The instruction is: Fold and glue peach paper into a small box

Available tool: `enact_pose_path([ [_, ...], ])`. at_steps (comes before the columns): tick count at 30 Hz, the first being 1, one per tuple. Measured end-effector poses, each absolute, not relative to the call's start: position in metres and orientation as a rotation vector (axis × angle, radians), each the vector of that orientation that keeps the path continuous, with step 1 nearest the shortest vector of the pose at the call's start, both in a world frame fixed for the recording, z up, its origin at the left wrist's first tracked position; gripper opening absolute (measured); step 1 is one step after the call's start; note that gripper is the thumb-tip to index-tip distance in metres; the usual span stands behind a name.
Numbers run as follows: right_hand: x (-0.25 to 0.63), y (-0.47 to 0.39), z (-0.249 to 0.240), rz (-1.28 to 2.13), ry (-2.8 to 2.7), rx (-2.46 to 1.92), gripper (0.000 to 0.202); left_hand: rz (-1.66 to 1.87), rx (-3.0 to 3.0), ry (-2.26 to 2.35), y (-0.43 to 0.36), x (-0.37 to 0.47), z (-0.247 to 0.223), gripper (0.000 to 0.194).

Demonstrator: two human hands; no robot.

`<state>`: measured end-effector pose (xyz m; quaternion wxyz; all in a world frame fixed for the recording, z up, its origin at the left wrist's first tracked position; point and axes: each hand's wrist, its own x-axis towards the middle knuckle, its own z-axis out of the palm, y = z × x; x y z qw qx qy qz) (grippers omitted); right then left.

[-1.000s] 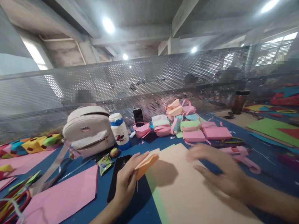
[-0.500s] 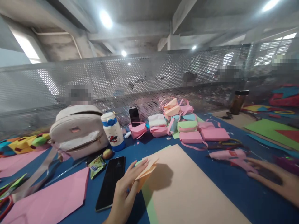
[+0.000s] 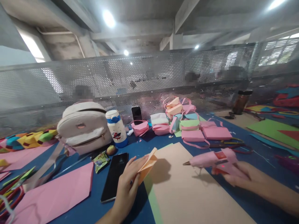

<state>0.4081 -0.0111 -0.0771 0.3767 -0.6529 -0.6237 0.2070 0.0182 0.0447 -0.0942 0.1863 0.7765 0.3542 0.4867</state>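
Observation:
Between the thumb and fingers of my left hand (image 3: 129, 180) is a folded orange paper piece (image 3: 147, 168), held over the left edge of a large peach sheet (image 3: 184, 186). My right hand (image 3: 238, 175) is wrapped round the handle of a pink glue gun (image 3: 216, 159), raised over the sheet's right side with its nozzle pointing left. The glue gun and the paper piece are apart. A green sheet (image 3: 153, 199) shows from under the peach one.
A black phone (image 3: 114, 177) lies left of my left hand, near a pink sheet (image 3: 58, 193). Behind stand a pale backpack (image 3: 84, 127), a white and blue bottle (image 3: 116, 129) and several small paper bags (image 3: 192, 136). Red-handled scissors (image 3: 14, 199) lie far left.
My right hand has closed round the glue gun, lifted it from the table and brought it left over the peach sheet. The orange paper piece is tilted more upright in my left hand.

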Motion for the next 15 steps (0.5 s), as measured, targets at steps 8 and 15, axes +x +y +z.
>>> enact_pose_path([
  [8, 0.302, -0.004, -0.087, 1.303, -1.631, -1.072, 0.057, 1.378, 2.446, 0.870, 0.047, 0.011, -0.101, 0.049],
  [15, 0.295, 0.000, -0.137, 1.278, -1.670, -1.000, 0.050, 1.328, 2.539, 0.820, 0.045, 0.010, -0.106, 0.042],
])
